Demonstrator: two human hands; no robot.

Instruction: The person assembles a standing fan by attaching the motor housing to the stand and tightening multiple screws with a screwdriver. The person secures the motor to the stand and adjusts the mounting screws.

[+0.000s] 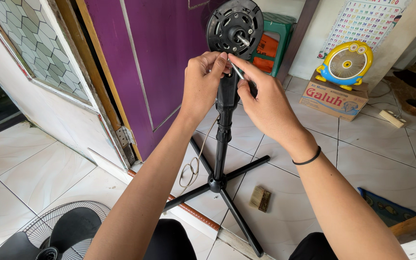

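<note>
A black stand fan with its blades and grille off stands on a cross base (220,185); its round motor housing (234,26) with a bare shaft faces me. My left hand (202,82) grips the fan's neck just below the motor. My right hand (261,98) holds a thin metal screwdriver (237,71), its tip against the neck near my left fingers. A black band circles my right wrist.
A fan grille with a black blade (58,231) lies on the tiles at lower left. A purple door (164,58) stands behind. A small yellow fan (346,62) sits on a cardboard box (333,98). A small brush (260,198) and a green stool (275,38) are nearby.
</note>
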